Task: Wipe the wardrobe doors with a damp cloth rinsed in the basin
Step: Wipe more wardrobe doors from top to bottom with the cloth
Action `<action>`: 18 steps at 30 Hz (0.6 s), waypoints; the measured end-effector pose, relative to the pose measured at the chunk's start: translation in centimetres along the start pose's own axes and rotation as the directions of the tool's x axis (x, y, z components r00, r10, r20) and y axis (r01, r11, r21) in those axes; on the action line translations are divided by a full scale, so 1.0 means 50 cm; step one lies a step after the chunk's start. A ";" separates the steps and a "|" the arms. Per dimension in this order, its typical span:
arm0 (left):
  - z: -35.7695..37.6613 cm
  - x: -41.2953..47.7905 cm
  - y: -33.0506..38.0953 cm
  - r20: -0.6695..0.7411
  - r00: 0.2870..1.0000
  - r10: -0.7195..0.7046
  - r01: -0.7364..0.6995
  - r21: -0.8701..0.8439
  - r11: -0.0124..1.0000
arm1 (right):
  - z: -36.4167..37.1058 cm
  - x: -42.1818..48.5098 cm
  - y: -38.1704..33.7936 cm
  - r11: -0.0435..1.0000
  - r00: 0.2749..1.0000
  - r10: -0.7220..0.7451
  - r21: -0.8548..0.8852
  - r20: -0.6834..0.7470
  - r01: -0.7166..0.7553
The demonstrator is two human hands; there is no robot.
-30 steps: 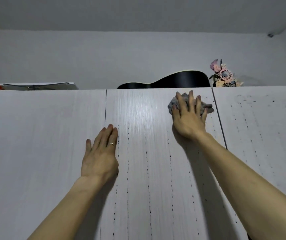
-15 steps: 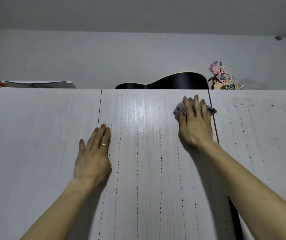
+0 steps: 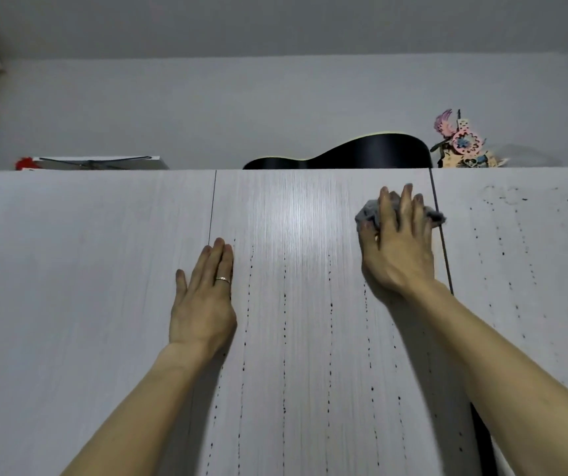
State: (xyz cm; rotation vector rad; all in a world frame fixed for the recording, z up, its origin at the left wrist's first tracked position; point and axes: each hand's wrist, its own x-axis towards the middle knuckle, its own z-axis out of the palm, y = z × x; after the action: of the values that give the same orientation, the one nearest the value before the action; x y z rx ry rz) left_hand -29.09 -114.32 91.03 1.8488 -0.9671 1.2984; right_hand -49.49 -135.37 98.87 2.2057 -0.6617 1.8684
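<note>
- Right hand (image 3: 399, 242) has edged the cloth (image 3: 366, 214) rightward along the top of the middle door (image 3: 293, 304). The cloth's far corner now laps the seam just past the little finger.
- Judged: the top strip of this door is nearly covered. The drip trails (image 3: 284, 304) below the wrist look unwiped, so downward passes come next.
- Right fingers lie straight and slightly spread, pressing the cloth flat. The cloth sits under them and shows on either side.
- Left hand (image 3: 203, 297) has stayed flat and holds nothing, fingers together, tips just beside the other seam. It is likely bracing.
- Count: two hands, one cloth, three doors in view, two seams, one ring (image 3: 223, 280).
- Beyond the fingertips, on top of the wardrobe: one guitar (image 3: 361, 152), one paper ornament (image 3: 461, 146), one flat box (image 3: 97, 163).
- Basin not in view.
</note>
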 end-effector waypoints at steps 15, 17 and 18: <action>-0.018 -0.002 -0.009 0.015 1.000 0.013 -0.012 -0.054 0.998 | 0.034 -0.074 -0.070 1.000 0.998 -0.015 -0.018 0.066 0.016; -0.020 -0.011 -0.012 0.006 1.000 0.016 -0.016 -0.078 0.997 | 0.055 -0.164 -0.081 0.984 0.979 -0.156 -0.067 0.129 0.165; -0.020 -0.016 -0.013 -0.004 1.000 0.027 -0.027 -0.078 0.997 | 0.060 -0.189 -0.078 0.972 0.965 -0.204 -0.087 0.166 0.220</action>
State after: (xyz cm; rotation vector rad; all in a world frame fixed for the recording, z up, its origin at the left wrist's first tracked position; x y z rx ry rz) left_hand -29.17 -112.97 90.49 1.7803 -1.0298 1.2609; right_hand -46.18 -131.09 89.72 2.2704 -0.5108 1.5364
